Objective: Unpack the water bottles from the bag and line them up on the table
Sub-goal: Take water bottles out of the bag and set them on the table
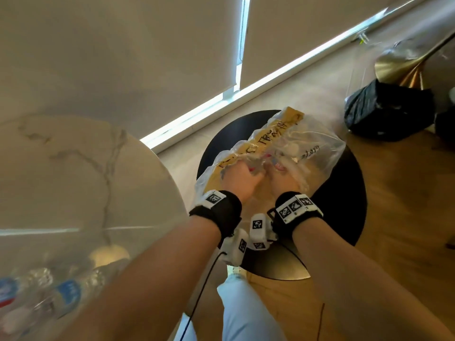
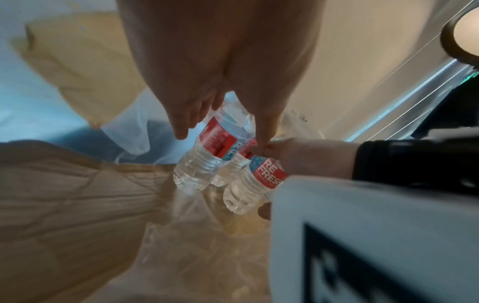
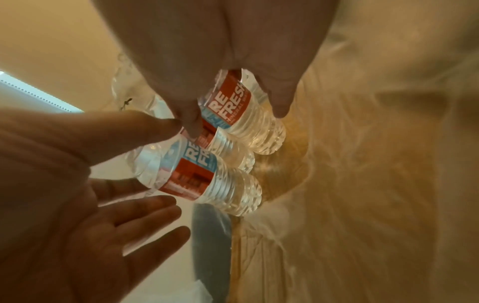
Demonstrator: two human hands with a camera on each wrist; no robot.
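Observation:
A clear plastic bag (image 1: 317, 148) with a tan card inside lies on a round black stool (image 1: 344, 193). Both my hands are inside it. Three water bottles with red and blue labels lie side by side in the bag. My left hand (image 1: 242, 174) is open, its straight fingers and thumb (image 2: 223, 133) straddling one bottle (image 2: 204, 155) without closing. My right hand (image 1: 280, 178) wraps fingers and thumb (image 3: 237, 116) round another bottle (image 3: 246, 114). The third bottle (image 3: 228, 147) lies between those two, partly hidden.
A round marble table (image 1: 73, 180) stands to the left; blurred water bottles (image 1: 66, 294) show at its near edge. A black bag (image 1: 386, 109) and a brass lamp base (image 1: 398, 65) sit on the wooden floor at the right. Window blinds are behind.

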